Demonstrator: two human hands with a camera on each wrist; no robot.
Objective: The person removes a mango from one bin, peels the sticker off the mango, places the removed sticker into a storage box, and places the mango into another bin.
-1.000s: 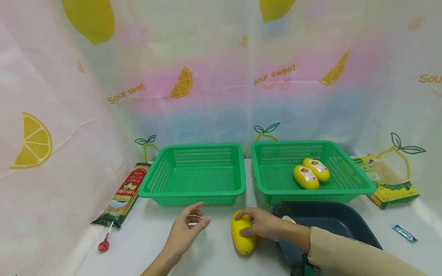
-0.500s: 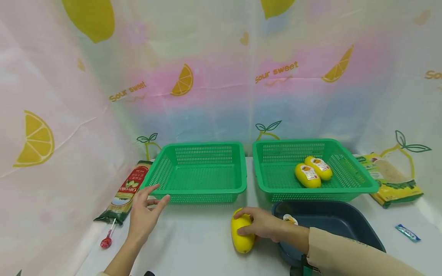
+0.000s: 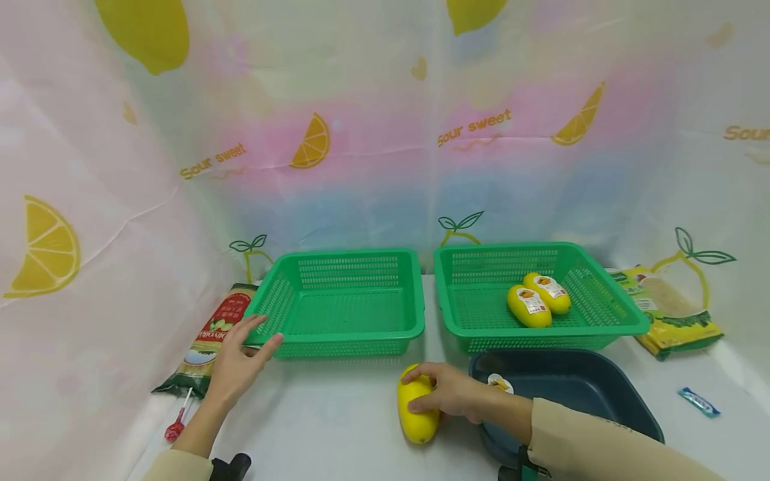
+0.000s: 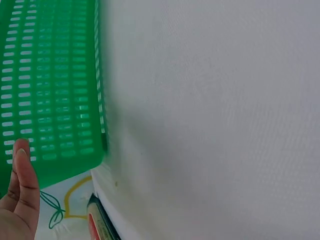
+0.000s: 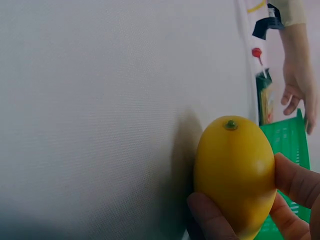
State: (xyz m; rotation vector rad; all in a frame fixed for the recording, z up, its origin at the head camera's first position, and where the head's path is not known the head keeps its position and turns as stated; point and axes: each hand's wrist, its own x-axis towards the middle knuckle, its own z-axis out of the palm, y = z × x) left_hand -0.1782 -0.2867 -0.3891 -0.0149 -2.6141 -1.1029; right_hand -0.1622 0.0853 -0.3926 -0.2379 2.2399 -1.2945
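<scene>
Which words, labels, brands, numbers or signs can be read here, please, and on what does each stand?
"Sour sweet": backdrop, twice.
"Sour": backdrop, cut off at the right edge.
Too small or blurred to read surely: red packet, yellow bag, blue wrapper, fruit labels, right sleeve, sticker at dark basin.

Right fingers (image 3: 427,402) partly hide the yellow fruit (image 3: 416,425); the sleeve (image 3: 595,441) partly covers the tub (image 3: 577,382).

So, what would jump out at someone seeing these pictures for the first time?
Probably the bright yellow melon in the person's right grip, low in the middle of the head view. Two labelled melons lie in the right-hand green basket. Behind the baskets hangs a pastel backdrop printed with citrus slices.
</scene>
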